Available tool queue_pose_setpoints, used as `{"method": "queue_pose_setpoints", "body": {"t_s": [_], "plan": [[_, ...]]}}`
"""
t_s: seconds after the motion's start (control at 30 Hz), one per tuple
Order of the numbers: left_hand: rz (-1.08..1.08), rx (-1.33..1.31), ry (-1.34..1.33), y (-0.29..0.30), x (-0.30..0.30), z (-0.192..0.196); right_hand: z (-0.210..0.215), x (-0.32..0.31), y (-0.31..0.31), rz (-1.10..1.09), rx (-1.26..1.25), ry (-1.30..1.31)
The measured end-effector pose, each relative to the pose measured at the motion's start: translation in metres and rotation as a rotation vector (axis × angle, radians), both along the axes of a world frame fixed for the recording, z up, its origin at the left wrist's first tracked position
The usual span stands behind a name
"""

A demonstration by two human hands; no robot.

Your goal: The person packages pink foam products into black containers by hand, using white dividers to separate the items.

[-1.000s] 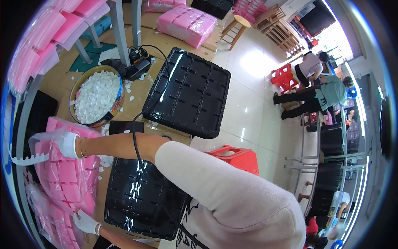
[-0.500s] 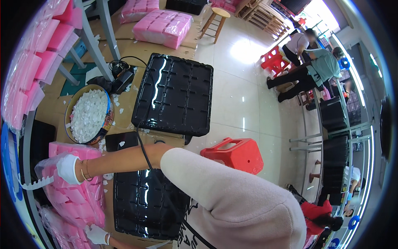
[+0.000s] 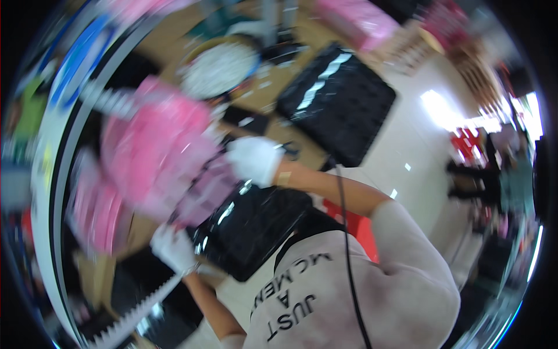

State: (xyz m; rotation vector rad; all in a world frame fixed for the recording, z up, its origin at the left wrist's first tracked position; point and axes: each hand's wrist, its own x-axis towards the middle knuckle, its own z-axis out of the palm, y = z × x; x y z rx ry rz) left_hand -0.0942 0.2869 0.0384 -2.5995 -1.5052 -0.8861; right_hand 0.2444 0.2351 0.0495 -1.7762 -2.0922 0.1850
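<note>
Room: workshop, pale glossy floor (image 3: 407,145); the view is motion-blurred and has swung since half a second ago.
Left hand (image 3: 172,249): white glove, low at the near edge of the pink stack (image 3: 157,151); fingers blurred, cannot tell if spread or pinching.
Right hand (image 3: 254,159): white glove, now at the stack's right edge, above the near black tray (image 3: 250,227); a second ago it reached far left. Fingers curl on the pink sheets, though the blur hides how firmly.
Pink stack: on the bench (image 3: 302,154), between both hands, tilted; judged lifted or shifted by both hands.
Far black tray (image 3: 337,99): beyond the right hand, unmoved.
Bowl (image 3: 220,67): white pieces, farther left.
Red stool (image 3: 354,224): part hidden behind the forearm.
</note>
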Motion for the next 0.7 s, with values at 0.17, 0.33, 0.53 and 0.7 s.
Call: {"method": "queue_pose_setpoints", "body": {"t_s": [0.17,0.33,0.53,0.7], "plan": [[-0.026,-0.260,0.178,-0.068,-0.015,0.001,-0.036,-0.020,-0.083,-0.092,-0.028,0.045],[-0.049,-0.349,0.251,-0.101,-0.024,-0.008,-0.036,-0.037,-0.116,-0.133,-0.156,-0.004],[-0.064,-0.446,0.239,-0.129,-0.022,-0.015,-0.025,-0.039,-0.138,-0.195,-0.183,-0.063],[-0.091,-0.358,0.182,-0.131,-0.025,-0.019,-0.003,-0.042,-0.141,-0.230,-0.109,-0.052]]}}
